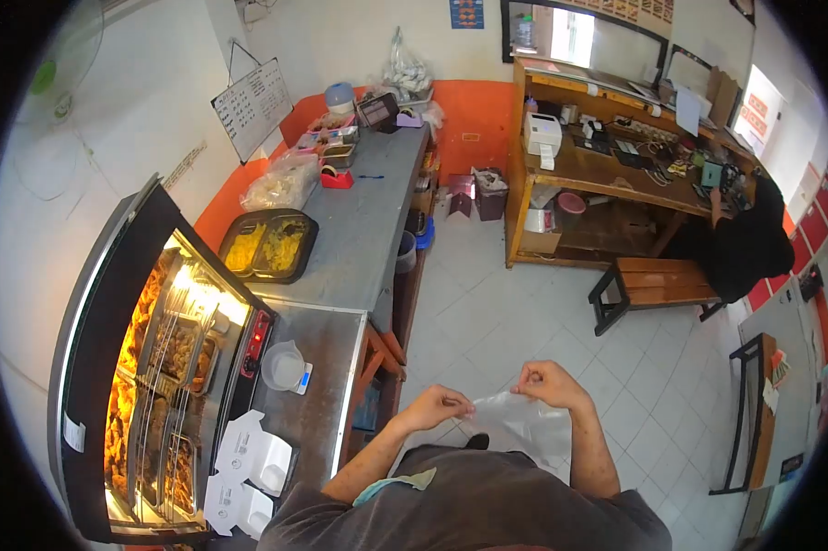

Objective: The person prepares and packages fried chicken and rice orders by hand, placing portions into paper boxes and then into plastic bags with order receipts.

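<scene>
Between my two hands, in front of my body, a clear plastic bag hangs over the tiled floor. My left hand pinches its left upper corner. The right upper edge is gripped by the fingertips of my right hand. The bag looks thin and see-through, and I cannot make out anything inside it. To the left of my left hand, white food boxes lie with lids raised on the metal counter. A clear plastic tub stands behind them.
A lit glass food warmer with trays of fried food stands at the left. Beyond it a black tray holds yellow food. A person in black sits on a wooden bench at a desk, right.
</scene>
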The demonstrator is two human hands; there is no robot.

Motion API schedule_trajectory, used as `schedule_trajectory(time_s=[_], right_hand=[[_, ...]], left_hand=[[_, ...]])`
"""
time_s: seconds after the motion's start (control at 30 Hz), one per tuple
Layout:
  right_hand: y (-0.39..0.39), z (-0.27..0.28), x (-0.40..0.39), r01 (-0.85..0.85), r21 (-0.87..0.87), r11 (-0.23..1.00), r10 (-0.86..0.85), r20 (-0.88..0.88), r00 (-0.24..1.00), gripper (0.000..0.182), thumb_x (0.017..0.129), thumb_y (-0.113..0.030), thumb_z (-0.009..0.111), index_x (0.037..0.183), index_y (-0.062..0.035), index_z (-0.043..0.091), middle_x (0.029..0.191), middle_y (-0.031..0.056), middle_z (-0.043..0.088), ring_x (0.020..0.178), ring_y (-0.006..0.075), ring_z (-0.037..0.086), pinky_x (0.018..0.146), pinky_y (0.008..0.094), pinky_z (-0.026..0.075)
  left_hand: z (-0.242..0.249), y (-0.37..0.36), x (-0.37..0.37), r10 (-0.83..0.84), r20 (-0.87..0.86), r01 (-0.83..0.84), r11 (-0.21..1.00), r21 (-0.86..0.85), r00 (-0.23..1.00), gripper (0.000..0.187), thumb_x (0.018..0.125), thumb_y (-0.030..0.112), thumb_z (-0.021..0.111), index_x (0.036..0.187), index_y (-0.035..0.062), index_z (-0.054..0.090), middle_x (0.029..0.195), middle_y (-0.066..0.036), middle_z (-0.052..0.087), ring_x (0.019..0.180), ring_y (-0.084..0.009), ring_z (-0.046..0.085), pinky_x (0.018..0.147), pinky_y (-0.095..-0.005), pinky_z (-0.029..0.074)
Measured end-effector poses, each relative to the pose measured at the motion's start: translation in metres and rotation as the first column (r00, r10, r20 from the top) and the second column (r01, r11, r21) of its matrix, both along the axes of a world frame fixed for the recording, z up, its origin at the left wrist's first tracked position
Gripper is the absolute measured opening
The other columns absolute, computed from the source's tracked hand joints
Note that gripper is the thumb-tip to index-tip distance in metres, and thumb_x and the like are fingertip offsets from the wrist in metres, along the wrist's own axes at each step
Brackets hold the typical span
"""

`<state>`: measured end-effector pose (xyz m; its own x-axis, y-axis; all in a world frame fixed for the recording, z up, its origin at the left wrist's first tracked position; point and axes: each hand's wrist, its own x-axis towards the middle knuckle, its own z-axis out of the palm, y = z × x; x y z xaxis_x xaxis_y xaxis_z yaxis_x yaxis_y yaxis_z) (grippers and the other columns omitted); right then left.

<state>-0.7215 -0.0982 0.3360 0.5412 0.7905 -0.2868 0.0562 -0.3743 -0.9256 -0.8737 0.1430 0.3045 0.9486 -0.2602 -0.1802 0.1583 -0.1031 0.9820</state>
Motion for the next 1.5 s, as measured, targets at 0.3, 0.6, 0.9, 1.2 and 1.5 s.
schedule_trajectory(time_s=[0.3, 0.6, 0.9, 1.2, 1.5], right_hand=[[0.106, -0.001, 0.128, -0.3, -0.02, 0.954, 0.29, 0.326, 0.9, 0.03, 0.078, -0.027, 0.074, 0.076, -0.0011, 0.06, 0.066, 0.0111, 0.062, 0.062, 0.0183, 0.055, 0.058, 0.0328, 0.045], [0.175, 0.021, 0.277, -0.207, 0.365, 0.908, -0.231, 0.847, 0.478, 0.03, 0.076, -0.028, 0.076, 0.082, -0.0014, 0.063, 0.068, 0.0096, 0.062, 0.065, 0.0208, 0.06, 0.06, 0.0344, 0.046], [0.192, 0.027, 0.361, 0.083, 0.238, 0.968, -0.182, 0.433, 0.883, 0.027, 0.078, -0.016, 0.075, 0.097, 0.0008, 0.065, 0.077, 0.0105, 0.067, 0.07, 0.0168, 0.064, 0.062, 0.0293, 0.049], [0.182, -0.006, 0.493, 0.264, 0.181, 0.947, -0.307, 0.276, 0.911, 0.021, 0.082, -0.017, 0.069, 0.076, -0.0011, 0.058, 0.064, 0.0082, 0.063, 0.062, 0.0164, 0.064, 0.059, 0.0326, 0.048], [0.215, -0.014, 0.591, -0.1, 0.21, 0.973, -0.154, 0.904, 0.399, 0.014, 0.078, -0.015, 0.069, 0.084, -0.0077, 0.059, 0.06, 0.0092, 0.059, 0.053, 0.0295, 0.059, 0.052, 0.0393, 0.045]], left_hand=[[-0.022, 0.046, 0.075, 0.319, -0.166, -0.335, 0.939, -0.076, 0.933, 0.012, 0.086, 0.005, 0.065, 0.095, -0.0031, 0.068, 0.088, -0.01, 0.07, 0.079, -0.0126, 0.065, 0.072, -0.0265, 0.052], [-0.018, 0.127, 0.263, 0.357, -0.183, -0.395, 0.881, -0.26, 0.916, 0.005, 0.085, 0.002, 0.064, 0.09, 0.0037, 0.062, 0.087, -0.004, 0.067, 0.08, -0.0095, 0.062, 0.075, -0.025, 0.05], [-0.018, 0.124, 0.462, 0.28, 0.156, -0.251, 0.951, -0.18, 0.947, 0.021, 0.081, 0.004, 0.068, 0.1, 0.0009, 0.059, 0.095, -0.006, 0.065, 0.092, -0.0149, 0.061, 0.079, -0.0319, 0.052], [-0.015, 0.123, 0.561, 0.324, 0.107, -0.286, 0.919, -0.272, 0.94, 0.012, 0.086, 0.012, 0.063, 0.084, 0.0003, 0.06, 0.078, -0.001, 0.059, 0.074, -0.0082, 0.052, 0.065, -0.0264, 0.044], [-0.013, 0.102, 0.633, 0.772, 0.196, -0.784, 0.62, -0.025, 0.605, 0.025, 0.09, 0.019, 0.057, 0.071, 0.0042, 0.05, 0.059, -0.002, 0.045, 0.055, -0.0121, 0.043, 0.052, -0.0302, 0.034]])
